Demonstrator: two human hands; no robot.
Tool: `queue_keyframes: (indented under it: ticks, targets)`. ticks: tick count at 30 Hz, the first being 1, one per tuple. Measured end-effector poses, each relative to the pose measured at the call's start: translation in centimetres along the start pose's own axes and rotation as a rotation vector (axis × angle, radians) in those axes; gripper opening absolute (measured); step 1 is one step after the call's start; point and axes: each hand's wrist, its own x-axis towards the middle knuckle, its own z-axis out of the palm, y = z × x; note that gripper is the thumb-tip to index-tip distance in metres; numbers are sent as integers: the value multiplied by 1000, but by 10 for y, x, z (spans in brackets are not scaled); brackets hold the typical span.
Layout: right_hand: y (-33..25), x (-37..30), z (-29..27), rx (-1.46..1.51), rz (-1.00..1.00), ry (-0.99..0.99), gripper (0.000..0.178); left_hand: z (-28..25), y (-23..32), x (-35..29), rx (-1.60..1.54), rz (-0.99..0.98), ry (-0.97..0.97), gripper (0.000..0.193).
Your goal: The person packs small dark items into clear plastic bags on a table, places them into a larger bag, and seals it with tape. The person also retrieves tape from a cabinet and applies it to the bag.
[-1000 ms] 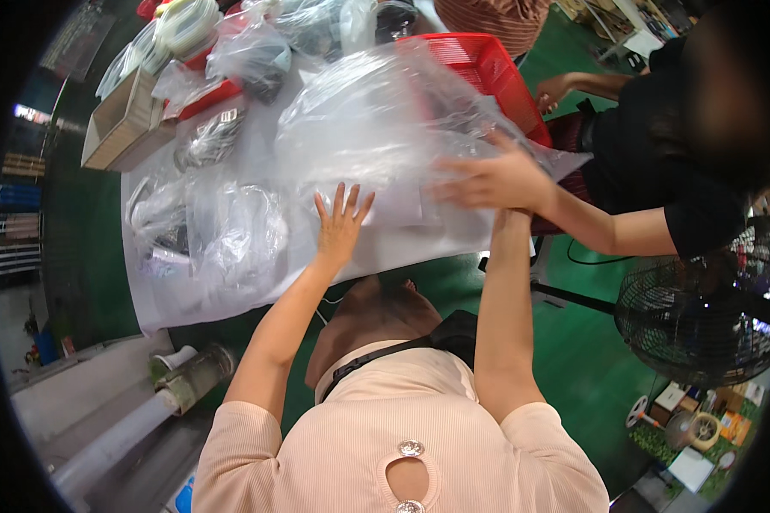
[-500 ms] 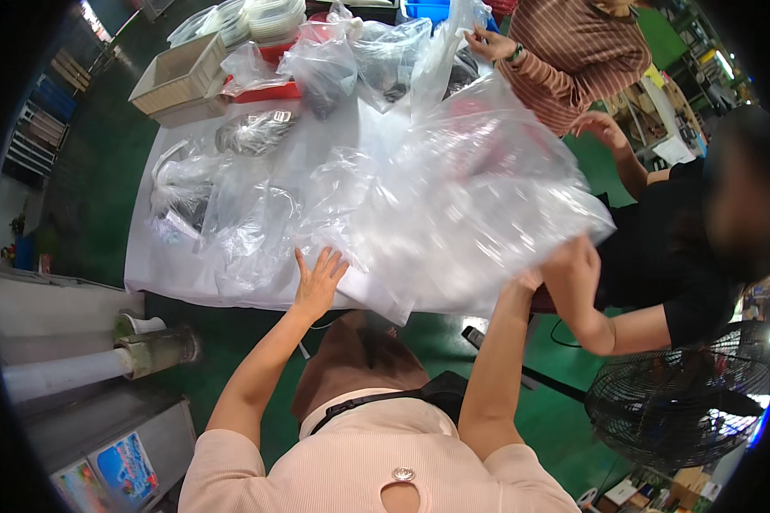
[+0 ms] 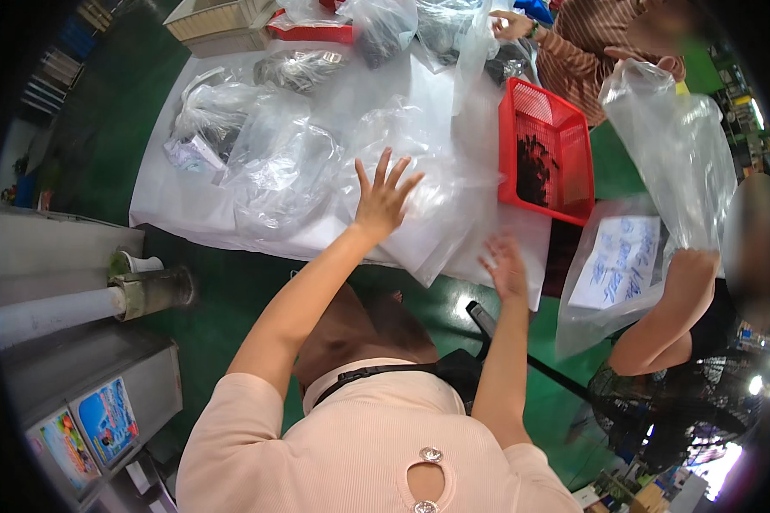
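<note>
My left hand [image 3: 383, 197], fingers spread, rests over a clear plastic bag [image 3: 441, 224] lying on the white-covered table. Off the table's near edge, my right hand [image 3: 506, 263] is held up with its fingers apart and nothing in them; it is slightly blurred. Left of my left hand lies another crumpled clear bag [image 3: 282, 184]. Beyond my right hand sits a red plastic basket [image 3: 546, 205] with small dark pieces inside. At the right, a co-worker in black holds a large clear bag [image 3: 680, 162], and a handwritten paper sheet [image 3: 616, 261] shows through clear plastic.
Filled clear bags [image 3: 205, 128] lie on the left of the table [image 3: 167, 192]. Across it are a beige crate [image 3: 218, 26] and a red tray [image 3: 312, 32]. A second co-worker in a striped top [image 3: 569, 60] stands at the far right. A black fan [image 3: 659, 410] stands at lower right.
The large clear bag has moved off the table to the right with the co-worker, uncovering the red basket. My left hand has reached farther right and forward; my right hand has come into view, empty.
</note>
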Motion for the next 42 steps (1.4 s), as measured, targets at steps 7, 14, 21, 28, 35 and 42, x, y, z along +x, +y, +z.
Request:
queue_keyframes:
  ticks: [7,14,21,28,35,42]
  targets:
    - [78,33,137,-530,251,488,74,-42,-87,20,-956,-458,184,27]
    - [67,53,200,-275,-237,218,20,-92,-208,-88,-717,-240,-324,62]
    - [43,16,249,-242,-433,130,9,-155,-279,-91,-1615,-350,-658,115]
    - [13,-15,264,-324,-788,45,13,-175,-217,-12,-1207,-424,262,20]
    - [16,-16,161,503,-420,-229,13,-136,-285,-34,-1761,-862,459,21]
    - [81,-21,63,397,-107,322,57,-104,-326,-86,-783,-928,622,49]
